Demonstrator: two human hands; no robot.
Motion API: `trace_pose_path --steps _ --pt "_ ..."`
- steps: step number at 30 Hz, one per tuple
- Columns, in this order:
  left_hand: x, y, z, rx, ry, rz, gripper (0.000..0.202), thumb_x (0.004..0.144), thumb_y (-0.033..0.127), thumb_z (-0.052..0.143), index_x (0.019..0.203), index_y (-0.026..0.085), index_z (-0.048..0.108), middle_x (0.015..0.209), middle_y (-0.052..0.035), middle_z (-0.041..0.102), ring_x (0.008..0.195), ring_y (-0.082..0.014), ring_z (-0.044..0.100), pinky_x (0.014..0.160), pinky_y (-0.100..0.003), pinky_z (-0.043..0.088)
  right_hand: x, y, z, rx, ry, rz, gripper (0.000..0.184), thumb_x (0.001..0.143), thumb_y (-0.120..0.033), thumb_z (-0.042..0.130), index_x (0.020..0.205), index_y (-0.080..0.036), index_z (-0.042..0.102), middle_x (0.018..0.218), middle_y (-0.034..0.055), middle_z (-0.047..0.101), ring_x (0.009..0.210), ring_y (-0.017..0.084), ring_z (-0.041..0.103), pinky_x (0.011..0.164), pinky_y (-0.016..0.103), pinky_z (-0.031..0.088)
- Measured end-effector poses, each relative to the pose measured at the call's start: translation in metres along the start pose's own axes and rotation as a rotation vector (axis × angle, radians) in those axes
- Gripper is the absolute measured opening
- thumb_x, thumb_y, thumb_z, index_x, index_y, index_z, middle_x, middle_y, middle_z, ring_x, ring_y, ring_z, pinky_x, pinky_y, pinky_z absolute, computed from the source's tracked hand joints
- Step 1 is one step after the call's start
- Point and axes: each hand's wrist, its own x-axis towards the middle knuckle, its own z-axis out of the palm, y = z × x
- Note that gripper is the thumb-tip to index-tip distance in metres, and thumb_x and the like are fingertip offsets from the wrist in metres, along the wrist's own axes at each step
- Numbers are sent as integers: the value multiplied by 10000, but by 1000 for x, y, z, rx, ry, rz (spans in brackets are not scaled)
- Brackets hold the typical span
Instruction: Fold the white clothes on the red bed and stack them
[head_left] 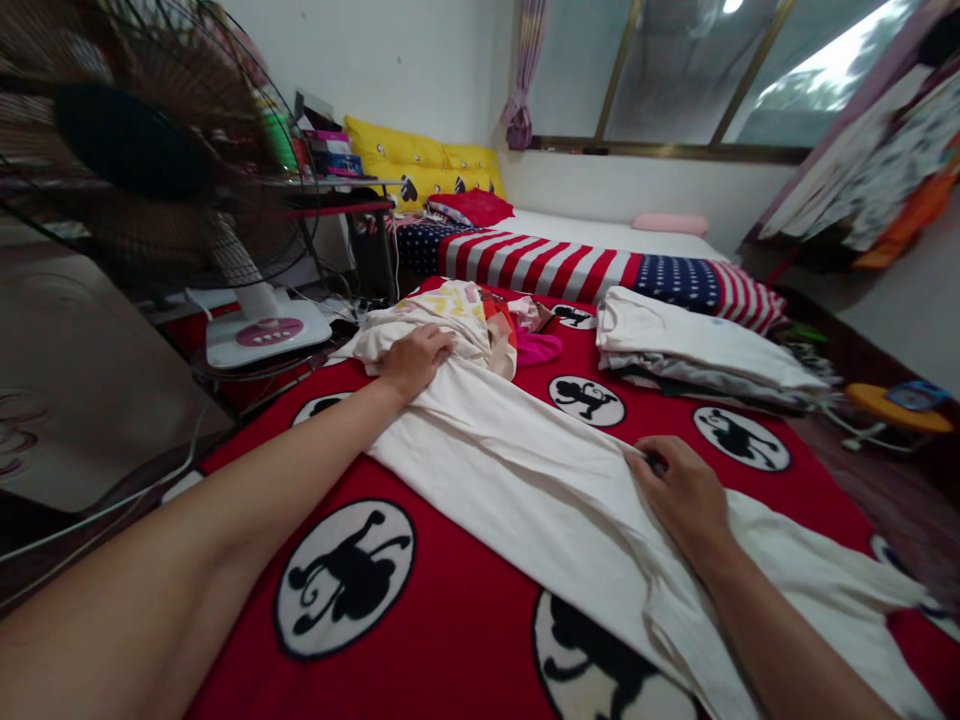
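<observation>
Gripping white garment (525,480), right hand (686,495)

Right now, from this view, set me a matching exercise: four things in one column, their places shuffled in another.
Things:
1. White garment
2. Folded clothes
3. Fan
4. Red pillow

Places:
A. At the picture's left side
B. In front of the yellow cushion
C. Beneath the left hand and the right hand
D. Piled on the right part of the red blanket

Pairs: 1-C, 2-D, 3-A, 4-B
</observation>
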Motion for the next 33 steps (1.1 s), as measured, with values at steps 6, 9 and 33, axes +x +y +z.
trace_pose_path --steps 6,9,33 --pt "4 5 -5 66 -157 -3 222 898 215 449 976 202 657 1021 -70 616 892 -209 596 670 -284 430 3 2 1 -19 -52 -62 257 864 -375 462 898 -180 628 963 85 644 882 229 593 781 355 460" --pt "1 1 -28 22 -135 -71 220 869 285 508 1001 216 671 1054 -58 630 887 -196 606 708 -277 440 1 -4 -10 2 -54 -67 268 841 -371 486 952 -174 630 1005 98 650 927 248 602 804 377 463" --pt "-52 -16 -48 -10 -530 -388 414 744 559 581 865 166 626 839 -9 679 745 -166 597 600 -215 402 -84 -12 -122 166 -336 90 185 797 -365 580 860 -210 660 791 35 692 660 171 631 619 287 499"
